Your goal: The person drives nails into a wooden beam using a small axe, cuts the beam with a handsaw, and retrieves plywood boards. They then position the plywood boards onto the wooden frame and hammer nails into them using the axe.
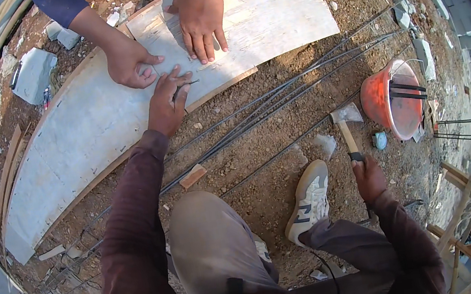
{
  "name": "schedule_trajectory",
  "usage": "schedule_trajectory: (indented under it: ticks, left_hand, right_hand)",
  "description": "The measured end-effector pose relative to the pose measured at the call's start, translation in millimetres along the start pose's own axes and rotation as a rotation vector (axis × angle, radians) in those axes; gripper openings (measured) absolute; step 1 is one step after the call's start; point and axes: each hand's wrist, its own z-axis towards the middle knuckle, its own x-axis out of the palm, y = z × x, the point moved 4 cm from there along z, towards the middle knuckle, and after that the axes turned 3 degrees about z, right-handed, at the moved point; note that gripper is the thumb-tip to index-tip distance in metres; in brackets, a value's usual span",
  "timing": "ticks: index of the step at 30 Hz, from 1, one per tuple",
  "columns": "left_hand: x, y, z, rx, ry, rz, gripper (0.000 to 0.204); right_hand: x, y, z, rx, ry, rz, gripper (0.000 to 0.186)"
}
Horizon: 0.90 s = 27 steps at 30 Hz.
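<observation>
1. Your left hand (167, 103) pinches a nail (189, 83) flat against the pale plywood sheet (92, 126) lying on the dirt, fingers closed round it near the sheet's lower edge.
2. Your right hand (369, 178) is wrapped tight on the hammer (347, 130), head resting on the ground, well apart from the nail.
3. It looks like the nail-setting step: the next move calls for standing the nail upright and bringing the hammer across.
4. A co-worker's two hands (201, 21) press the sheet just above your grip, one touching your fingers.
5. Rebar rods (299, 85) run beneath; an orange hard hat (390, 99) sits beside the hammer.
</observation>
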Motion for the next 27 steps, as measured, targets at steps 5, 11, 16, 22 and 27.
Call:
schedule_trajectory:
  ticks: [5, 11, 16, 22, 27]
  left_hand:
    - [0.1, -0.3, -0.3, 0.009, -0.022, -0.016, 0.016]
    - [-1.6, -1.3, -1.0, 0.018, -0.028, -0.005, 0.016]
    - [-0.8, -0.8, 0.4, -0.017, -0.022, -0.041, 0.018]
    - [-35.2, -5.7, -0.9, -0.26, -0.137, -0.174, 0.021]
    - [-25.8, -17.7, -12.1, -0.274, -0.027, -0.133, 0.02]
  right_hand:
    - [31.7, 115.0, 10.8, -0.328, -0.072, 0.217, 0.034]
    - [112.0, 213.1, 51.5, -0.44, -0.001, 0.272, 0.035]
    - [134.3, 235.8, 60.4, -0.366, 0.05, 0.253, 0.03]
    - [136.3, 239.3, 62.3, -0.319, 0.108, 0.279, 0.027]
    - [137.8, 240.1, 65.4, -0.326, 0.11, 0.3, 0.027]
